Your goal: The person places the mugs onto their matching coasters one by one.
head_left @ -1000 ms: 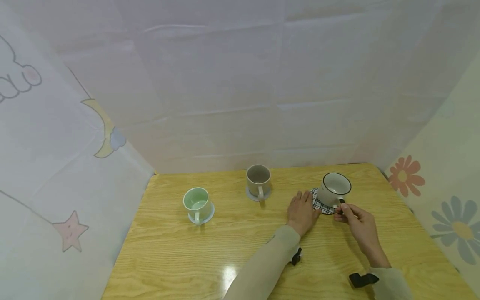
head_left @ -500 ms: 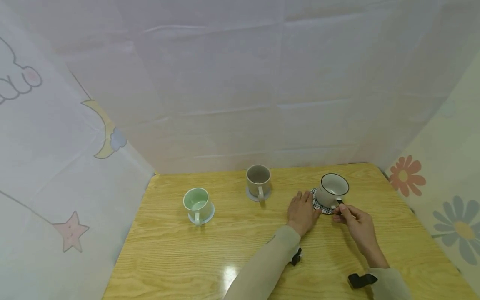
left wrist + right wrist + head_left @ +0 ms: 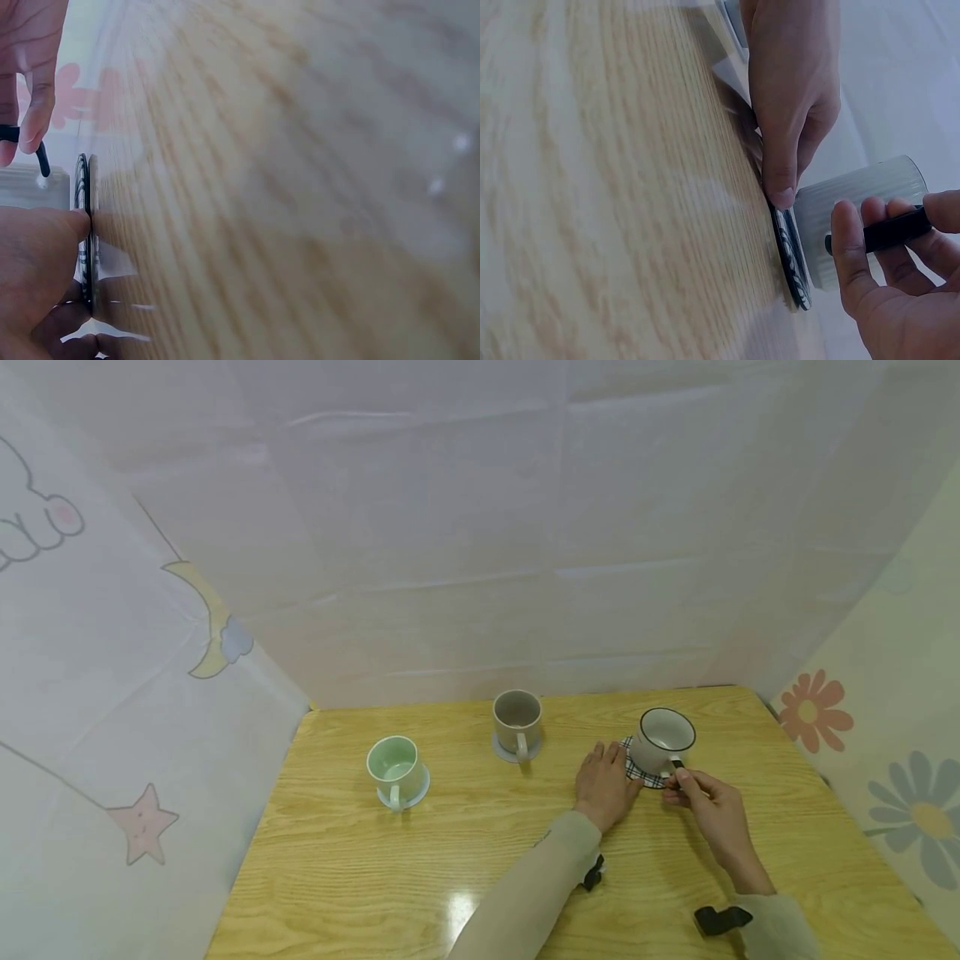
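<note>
My right hand (image 3: 720, 818) pinches the dark handle (image 3: 892, 229) of a white mug (image 3: 662, 743) with a black rim. The mug's base is close over a black-and-white checked coaster (image 3: 637, 774), overlapping it in the head view. My left hand (image 3: 602, 785) lies at the coaster's left side, with thumb and fingers around that edge. In the right wrist view, the left thumb (image 3: 781, 169) presses at the coaster's edge, beside the ribbed wall of the mug. Part of the coaster is hidden under the mug and the left hand.
A brown-grey mug (image 3: 517, 718) stands on a grey coaster (image 3: 532, 752) at the back middle. Farther left, a light green mug (image 3: 397, 768) stands on a pale coaster (image 3: 425, 783). Printed cloth (image 3: 450, 568) hangs around the wooden table (image 3: 360, 877).
My right hand has shifted the white mug a little to the left, farther over the checked coaster. The left hand and the other two mugs have stayed in place.
</note>
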`<control>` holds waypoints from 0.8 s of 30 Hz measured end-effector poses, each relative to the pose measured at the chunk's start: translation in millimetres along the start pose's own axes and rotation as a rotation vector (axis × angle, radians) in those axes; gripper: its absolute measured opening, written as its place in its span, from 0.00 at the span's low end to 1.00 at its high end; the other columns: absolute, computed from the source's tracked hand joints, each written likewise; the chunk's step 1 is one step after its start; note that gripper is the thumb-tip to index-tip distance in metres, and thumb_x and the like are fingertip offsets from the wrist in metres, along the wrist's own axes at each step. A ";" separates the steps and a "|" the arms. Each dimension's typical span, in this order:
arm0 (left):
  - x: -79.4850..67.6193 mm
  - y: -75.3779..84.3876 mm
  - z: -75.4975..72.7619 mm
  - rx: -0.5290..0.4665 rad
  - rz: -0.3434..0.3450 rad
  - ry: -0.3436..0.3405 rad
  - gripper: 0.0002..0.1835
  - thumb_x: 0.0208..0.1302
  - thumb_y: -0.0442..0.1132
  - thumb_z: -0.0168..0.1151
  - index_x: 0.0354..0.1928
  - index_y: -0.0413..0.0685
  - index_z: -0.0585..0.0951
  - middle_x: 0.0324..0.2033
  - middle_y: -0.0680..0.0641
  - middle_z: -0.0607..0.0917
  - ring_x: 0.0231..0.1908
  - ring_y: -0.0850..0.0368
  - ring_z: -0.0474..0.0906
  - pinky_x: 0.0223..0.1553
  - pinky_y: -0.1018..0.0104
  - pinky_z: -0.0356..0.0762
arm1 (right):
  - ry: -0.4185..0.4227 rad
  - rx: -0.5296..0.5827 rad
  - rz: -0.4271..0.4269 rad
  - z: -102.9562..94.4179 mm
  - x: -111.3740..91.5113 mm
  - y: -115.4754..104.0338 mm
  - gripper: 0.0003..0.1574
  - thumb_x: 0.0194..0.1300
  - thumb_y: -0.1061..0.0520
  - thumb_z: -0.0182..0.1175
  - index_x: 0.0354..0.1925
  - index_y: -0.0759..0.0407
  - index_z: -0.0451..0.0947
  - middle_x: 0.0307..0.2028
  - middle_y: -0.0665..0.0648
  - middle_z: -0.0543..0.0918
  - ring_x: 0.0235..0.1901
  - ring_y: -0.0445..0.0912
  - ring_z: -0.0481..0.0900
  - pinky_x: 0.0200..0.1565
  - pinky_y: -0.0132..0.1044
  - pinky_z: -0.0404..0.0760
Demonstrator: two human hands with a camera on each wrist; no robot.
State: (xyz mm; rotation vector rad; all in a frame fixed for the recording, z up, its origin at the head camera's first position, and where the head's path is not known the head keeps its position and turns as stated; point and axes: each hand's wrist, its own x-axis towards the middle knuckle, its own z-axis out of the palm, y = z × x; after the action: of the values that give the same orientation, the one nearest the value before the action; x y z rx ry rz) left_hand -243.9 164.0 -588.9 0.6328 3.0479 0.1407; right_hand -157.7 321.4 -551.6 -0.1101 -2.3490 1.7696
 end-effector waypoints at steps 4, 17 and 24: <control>0.6 -0.5 0.1 -0.004 -0.002 -0.004 0.38 0.78 0.71 0.50 0.82 0.65 0.66 0.80 0.63 0.66 0.81 0.60 0.60 0.79 0.67 0.62 | -0.003 0.002 0.007 0.6 0.5 1.3 0.29 0.85 0.52 0.53 0.56 0.82 0.79 0.40 0.48 0.91 0.38 0.40 0.92 0.44 0.34 0.91; 0.7 -0.2 -2.9 -0.018 -0.007 -0.008 0.38 0.77 0.71 0.50 0.82 0.65 0.65 0.81 0.63 0.66 0.81 0.60 0.60 0.80 0.67 0.62 | -0.005 0.009 0.044 3.6 2.2 -0.9 0.30 0.85 0.51 0.53 0.57 0.82 0.78 0.41 0.47 0.90 0.39 0.40 0.91 0.45 0.34 0.91; -4.8 -0.4 -7.3 -0.037 -0.011 -0.001 0.38 0.77 0.70 0.51 0.82 0.65 0.66 0.80 0.63 0.67 0.81 0.60 0.62 0.79 0.67 0.62 | -0.013 -0.005 0.043 4.0 1.3 1.2 0.30 0.86 0.51 0.52 0.57 0.83 0.78 0.40 0.47 0.90 0.38 0.39 0.91 0.45 0.35 0.91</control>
State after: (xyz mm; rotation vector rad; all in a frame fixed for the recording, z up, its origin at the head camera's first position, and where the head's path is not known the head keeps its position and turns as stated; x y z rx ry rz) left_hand -240.0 161.1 -581.7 0.6129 3.0393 0.1960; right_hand -159.8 318.2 -553.7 -0.1518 -2.3774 1.7898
